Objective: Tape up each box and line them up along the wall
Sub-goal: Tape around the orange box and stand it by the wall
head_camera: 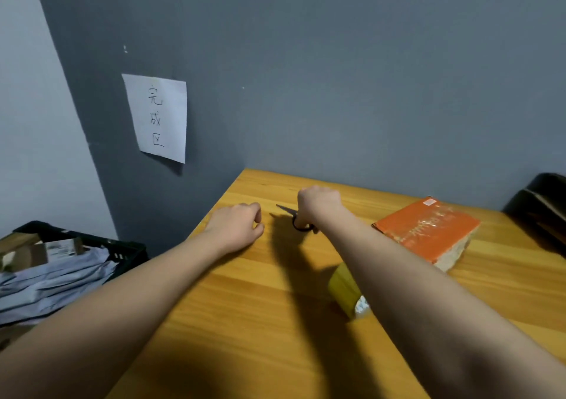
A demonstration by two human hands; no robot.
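Against the grey wall (pixel 367 77), scissors (pixel 295 216) are gripped by right hand (pixel 318 204) fingers on the wooden surface (pixel 245 306); left hand (pixel 237 225) rests loosely curled, empty. A cutting step seems in hand; no box is visible, so one must be fetched next.

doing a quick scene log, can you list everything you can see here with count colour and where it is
table: one, yellow wood, against the grey wall
scissors: one, dark, far part of the table, in the right hand
tape roll: one, yellowish, on the table, partly hidden under the right forearm
book: one, orange cover, on the table at right
paper sign: one, white with handwriting, on the wall at left
crate: one, black, left of the table, holding boxes and grey mailers
black object: one, far right edge, unclear what
left hand: fingers loosely curled, resting on the table
right hand: gripping the scissors
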